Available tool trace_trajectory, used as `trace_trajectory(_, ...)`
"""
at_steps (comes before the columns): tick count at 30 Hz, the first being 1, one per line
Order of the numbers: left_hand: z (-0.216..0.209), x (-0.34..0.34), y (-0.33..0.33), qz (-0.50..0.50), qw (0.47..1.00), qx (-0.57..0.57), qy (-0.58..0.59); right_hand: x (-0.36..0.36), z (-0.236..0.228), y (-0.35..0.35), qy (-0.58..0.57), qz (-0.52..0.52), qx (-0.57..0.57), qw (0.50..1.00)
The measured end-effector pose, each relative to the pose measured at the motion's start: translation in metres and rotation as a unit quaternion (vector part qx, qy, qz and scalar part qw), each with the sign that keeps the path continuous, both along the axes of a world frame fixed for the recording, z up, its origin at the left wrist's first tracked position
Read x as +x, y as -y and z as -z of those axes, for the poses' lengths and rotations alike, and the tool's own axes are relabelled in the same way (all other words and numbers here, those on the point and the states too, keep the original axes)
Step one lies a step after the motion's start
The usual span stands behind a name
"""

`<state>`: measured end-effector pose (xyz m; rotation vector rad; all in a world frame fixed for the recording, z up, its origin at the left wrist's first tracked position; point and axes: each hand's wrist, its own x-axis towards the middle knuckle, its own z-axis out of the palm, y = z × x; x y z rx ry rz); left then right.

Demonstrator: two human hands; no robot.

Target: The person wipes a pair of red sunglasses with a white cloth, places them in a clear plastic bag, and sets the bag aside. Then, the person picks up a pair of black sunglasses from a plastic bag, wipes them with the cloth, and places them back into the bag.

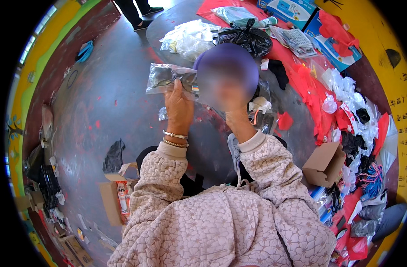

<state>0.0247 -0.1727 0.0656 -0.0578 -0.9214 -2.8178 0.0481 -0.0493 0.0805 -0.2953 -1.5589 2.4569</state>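
Note:
My left hand (180, 106), with two bracelets at the wrist, grips a clear plastic bag (153, 89) by its lower edge, the thumb pressed over it. Inside the bag lies a dark pair of glasses (165, 79) with dark lenses, and a small coloured label shows at its right end. To the right is a round purple thing (225, 52), whose lower part is blurred. My right hand (236, 107) reaches up to the blurred part, so its fingers are hidden and I cannot tell whether it holds the purple thing.
White plastic bags (191, 38) and a tied black bag (245, 38) lie beyond my hands. A red sheet (308, 86) bearing mixed packages curves along the right. An open cardboard box (324, 164) is near my right elbow, another box (109, 200) near my left. A person's legs (131, 12) stand far left.

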Motion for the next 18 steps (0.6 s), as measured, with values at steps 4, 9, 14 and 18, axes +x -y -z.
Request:
trace_trajectory(4, 0.011, -0.002, 0.007, -0.019, 0.990, -0.142, -0.016, 0.004, -0.005, 0.001, 0.034, -0.048, -0.075, 0.995)
trace_trajectory(9, 0.000, 0.002, -0.002, -0.025, 0.991, -0.130, -0.024, -0.002, 0.015, -0.004, 0.022, -0.145, -0.123, 0.981)
trace_trajectory(14, 0.002, 0.010, -0.004, 0.064, 0.988, -0.138, -0.035, -0.007, 0.011, -0.005, 0.077, -0.141, -0.203, 0.966)
trace_trajectory(18, -0.007, 0.012, -0.007, 0.120, 0.991, -0.021, -0.049, -0.010, 0.014, -0.010, 0.067, -0.174, -0.150, 0.971)
